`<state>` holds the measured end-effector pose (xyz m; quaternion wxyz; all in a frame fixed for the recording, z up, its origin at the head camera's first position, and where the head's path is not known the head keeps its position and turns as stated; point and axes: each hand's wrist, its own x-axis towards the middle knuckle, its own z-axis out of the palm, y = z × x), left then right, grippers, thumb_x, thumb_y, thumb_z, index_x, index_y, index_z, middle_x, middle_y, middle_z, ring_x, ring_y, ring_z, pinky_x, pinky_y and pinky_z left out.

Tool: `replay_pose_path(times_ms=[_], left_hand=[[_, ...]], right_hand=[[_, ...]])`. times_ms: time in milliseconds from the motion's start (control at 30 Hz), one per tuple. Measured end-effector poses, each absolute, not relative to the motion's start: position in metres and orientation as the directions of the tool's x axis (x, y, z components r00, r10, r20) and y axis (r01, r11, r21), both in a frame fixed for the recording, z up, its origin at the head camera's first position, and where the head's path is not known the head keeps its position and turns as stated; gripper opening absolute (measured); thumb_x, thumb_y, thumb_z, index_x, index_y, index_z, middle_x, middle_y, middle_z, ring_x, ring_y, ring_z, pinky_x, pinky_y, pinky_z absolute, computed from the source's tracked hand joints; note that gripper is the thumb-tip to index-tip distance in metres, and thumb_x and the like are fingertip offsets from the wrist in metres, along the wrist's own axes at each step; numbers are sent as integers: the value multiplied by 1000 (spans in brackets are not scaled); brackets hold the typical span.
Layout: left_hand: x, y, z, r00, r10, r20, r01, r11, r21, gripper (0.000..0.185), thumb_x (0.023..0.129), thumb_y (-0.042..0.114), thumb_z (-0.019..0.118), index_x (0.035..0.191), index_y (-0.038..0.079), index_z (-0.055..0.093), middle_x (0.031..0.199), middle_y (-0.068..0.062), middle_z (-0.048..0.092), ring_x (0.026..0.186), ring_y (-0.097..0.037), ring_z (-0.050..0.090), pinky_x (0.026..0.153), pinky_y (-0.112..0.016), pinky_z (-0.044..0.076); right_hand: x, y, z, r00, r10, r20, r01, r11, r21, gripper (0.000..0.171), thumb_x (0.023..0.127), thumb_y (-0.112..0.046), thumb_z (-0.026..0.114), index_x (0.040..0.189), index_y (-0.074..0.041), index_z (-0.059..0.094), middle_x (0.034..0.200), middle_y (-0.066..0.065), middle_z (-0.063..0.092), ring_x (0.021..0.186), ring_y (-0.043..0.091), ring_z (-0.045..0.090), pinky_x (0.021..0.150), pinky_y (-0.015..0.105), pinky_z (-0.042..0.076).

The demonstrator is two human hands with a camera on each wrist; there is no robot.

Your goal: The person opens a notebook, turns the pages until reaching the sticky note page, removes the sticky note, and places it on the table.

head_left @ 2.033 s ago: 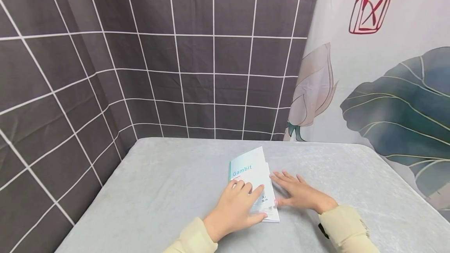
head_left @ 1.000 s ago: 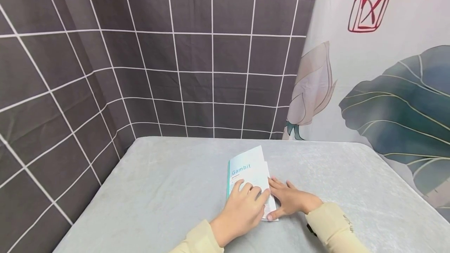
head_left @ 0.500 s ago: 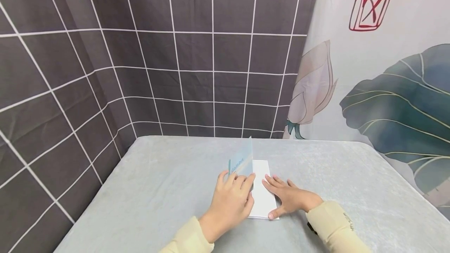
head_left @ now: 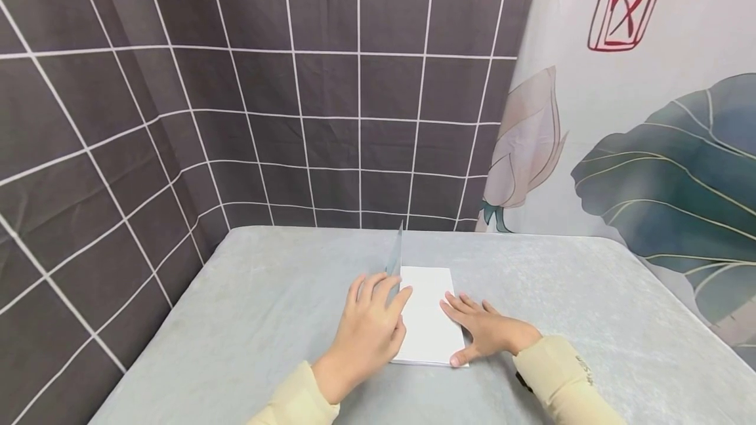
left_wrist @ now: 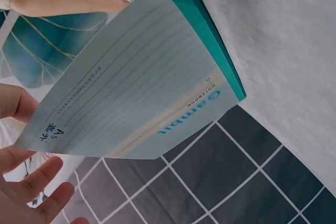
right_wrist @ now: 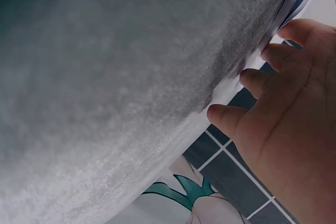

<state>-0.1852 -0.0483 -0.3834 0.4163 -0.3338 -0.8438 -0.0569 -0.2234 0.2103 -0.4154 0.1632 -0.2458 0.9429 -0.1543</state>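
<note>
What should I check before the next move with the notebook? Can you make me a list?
1. Left hand touching the cover at its edge: ok.
2. Right hand resting on the side of the white page: ok.
3. Page lying flat on the table side, not lifted with the cover: ok.
4. Cover folded right back: not ok, it stands up.
5. Right hand pressing hard enough: cannot tell.

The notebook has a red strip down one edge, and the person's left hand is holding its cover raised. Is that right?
Not quite: the strip down the edge of the notebook is green, not red, as the left wrist view shows. The person's left hand is indeed holding its cover raised.
</note>
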Motion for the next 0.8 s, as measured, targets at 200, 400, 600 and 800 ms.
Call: replay_pose_path(times_ms=[200,400,600,800], left_hand=[[-186,-60,-383,-420,517,746,602,774,-197,37,70,12,70,106,16,69,114,-7,62,114,-31,54,98,-50,43],[-187,-72,-382,-441,488,753,595,787,-162,32,69,11,69,101,16,70,113,-7,62,113,-31,54,98,-52,41],[-187,-86,-383,-478,454,752,576,808,-121,26,68,11,67,94,15,70,110,-9,61,111,-33,54,99,-54,40],[-187,-98,-383,-508,440,740,533,836,-131,20,65,11,71,85,14,69,106,-11,60,112,-36,53,99,-56,38]], right_hand=[[-224,210,-416,-815,-538,-213,-438,814,-380,108,69,-54,77,149,-2,28,158,20,19,144,47,15,107,71,11],[-225,210,-416,-812,-547,-206,-443,806,-393,108,69,-54,77,150,-2,27,158,20,18,144,47,14,107,72,10],[-226,211,-417,-808,-553,-204,-447,801,-399,108,70,-55,76,150,-1,27,158,21,17,145,45,14,108,71,10],[-227,211,-417,-799,-570,-193,-457,784,-420,109,70,-54,76,149,2,26,158,22,16,145,45,14,108,71,8]])
